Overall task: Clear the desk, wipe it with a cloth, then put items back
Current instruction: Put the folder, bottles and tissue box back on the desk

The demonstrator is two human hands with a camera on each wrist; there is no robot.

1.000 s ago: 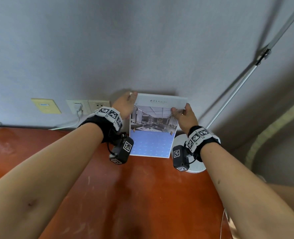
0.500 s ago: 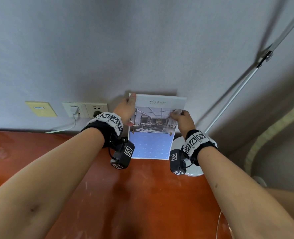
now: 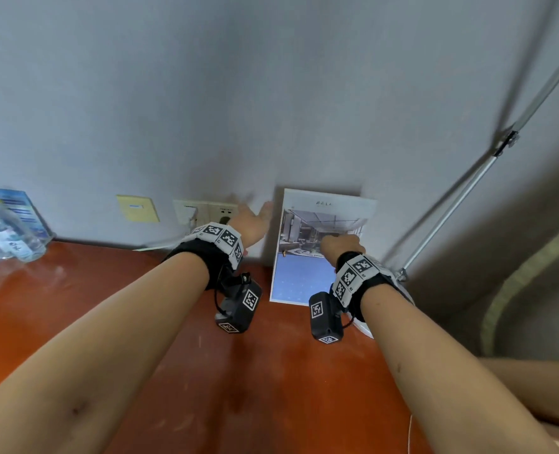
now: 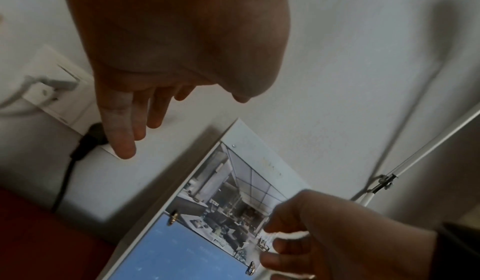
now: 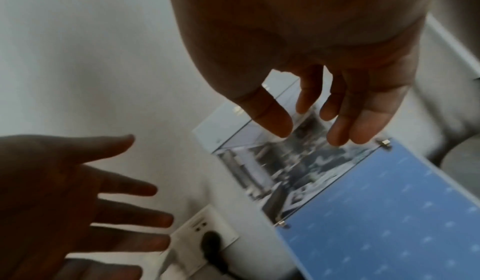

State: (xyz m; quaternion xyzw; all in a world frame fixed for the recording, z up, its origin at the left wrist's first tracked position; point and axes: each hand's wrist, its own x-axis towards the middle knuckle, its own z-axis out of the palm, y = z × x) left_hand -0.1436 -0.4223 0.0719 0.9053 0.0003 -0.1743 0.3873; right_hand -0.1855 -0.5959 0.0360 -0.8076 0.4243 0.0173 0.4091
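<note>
Red desk: frame leans on wall; left hand beside it, right hand before it, fingers loose, apart.

From my right wrist camera I see my right hand spread loosely, fingers relaxed and holding nothing, hanging just in front of the picture board. The board leans against the wall, with a grey room photo above a blue panel. My left hand is spread flat at lower left, near a wall socket with a black plug in it.
</note>
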